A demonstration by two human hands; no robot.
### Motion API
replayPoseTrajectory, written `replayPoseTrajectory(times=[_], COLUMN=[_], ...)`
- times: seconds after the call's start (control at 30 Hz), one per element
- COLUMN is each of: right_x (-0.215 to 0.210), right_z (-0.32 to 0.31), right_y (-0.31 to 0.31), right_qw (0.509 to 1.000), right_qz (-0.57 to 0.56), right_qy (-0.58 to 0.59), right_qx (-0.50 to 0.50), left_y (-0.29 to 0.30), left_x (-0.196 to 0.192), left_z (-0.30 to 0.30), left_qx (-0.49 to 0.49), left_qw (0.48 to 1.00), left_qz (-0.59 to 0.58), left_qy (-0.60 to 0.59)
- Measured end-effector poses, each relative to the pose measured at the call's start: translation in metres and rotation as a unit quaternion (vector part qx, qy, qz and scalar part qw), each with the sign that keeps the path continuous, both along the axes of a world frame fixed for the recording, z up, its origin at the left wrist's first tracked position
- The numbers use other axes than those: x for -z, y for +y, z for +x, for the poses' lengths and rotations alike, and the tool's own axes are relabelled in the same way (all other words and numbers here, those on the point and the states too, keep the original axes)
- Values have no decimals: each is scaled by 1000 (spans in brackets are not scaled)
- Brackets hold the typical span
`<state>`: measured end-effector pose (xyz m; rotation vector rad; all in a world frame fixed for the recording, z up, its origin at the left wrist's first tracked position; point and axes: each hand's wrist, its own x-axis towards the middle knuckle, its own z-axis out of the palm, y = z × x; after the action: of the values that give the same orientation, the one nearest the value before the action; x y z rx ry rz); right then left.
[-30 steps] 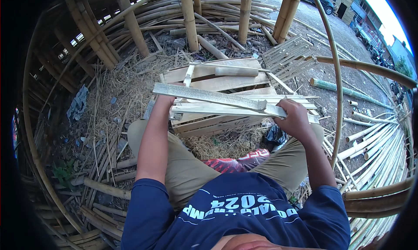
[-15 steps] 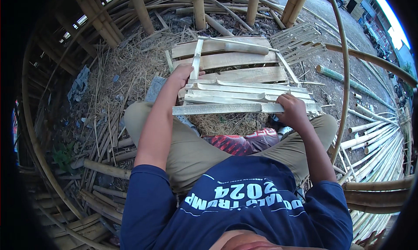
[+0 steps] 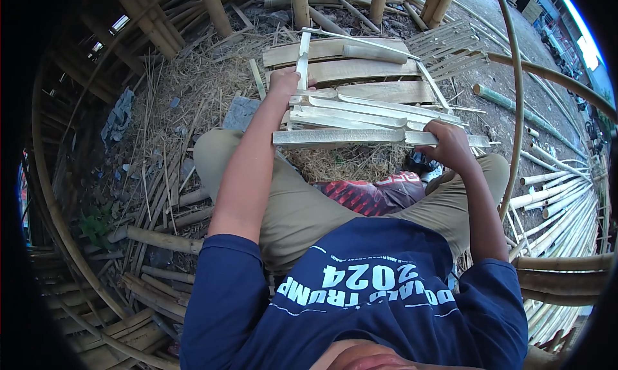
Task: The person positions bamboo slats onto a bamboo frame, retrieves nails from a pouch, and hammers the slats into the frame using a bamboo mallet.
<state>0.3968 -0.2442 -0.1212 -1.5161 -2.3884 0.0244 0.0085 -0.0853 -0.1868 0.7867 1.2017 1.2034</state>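
A ladder-like frame of pale split bamboo lies across the space between my bent knees. My left hand (image 3: 285, 84) is closed around its left upright strip (image 3: 303, 51). My right hand (image 3: 449, 141) grips the right part of the nearest bamboo slat (image 3: 341, 137), thumb below and fingers over the top. Several more slats (image 3: 373, 120) lie close together just behind it, and a right side strip (image 3: 434, 86) slants away from them. Under and beyond the frame is a low platform of wide bamboo planks (image 3: 347, 70), with a short round bamboo piece (image 3: 374, 53) resting at its far side.
A slatted bamboo rack (image 3: 447, 48) lies beyond the platform at right. Green bamboo (image 3: 524, 109) and a fan of cut poles (image 3: 566, 209) are on the right. Upright posts (image 3: 300, 6) stand at the back. Straw and shavings (image 3: 193, 93) cover the ground at left. A curved pole (image 3: 517, 99) rises close on the right.
The frame has shifted a little away from me, its left upright rising further past the platform's far edge. Both hands move along with it, grips unchanged. The whole view has also shifted slightly.
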Motion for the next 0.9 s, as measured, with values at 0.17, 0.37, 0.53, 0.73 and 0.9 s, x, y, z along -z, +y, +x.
replayPoseTrajectory(times=[0.17, 0.37, 0.53, 0.73, 0.9], right_x=[-60, -68, -10, 90, 76], right_z=[-2, 13, 78, 147, 139], right_y=[-5, 34, 128, 186, 185], right_qw=[995, 990, 964, 915, 815], right_qz=[-74, 23, -30, -194, -286], right_qy=[65, 127, 132, 217, 493], right_qx=[2, 56, 228, 280, 102], left_y=[8, 14, 15, 13, 20], left_x=[1, 13, 16, 23, 37], left_z=[4, 0, 0, -1, -22], left_qx=[33, -16, -16, -15, -30], left_qw=[993, 990, 991, 992, 993], left_qz=[68, 135, 111, 100, 72], left_qy=[87, 41, 72, 74, 92])
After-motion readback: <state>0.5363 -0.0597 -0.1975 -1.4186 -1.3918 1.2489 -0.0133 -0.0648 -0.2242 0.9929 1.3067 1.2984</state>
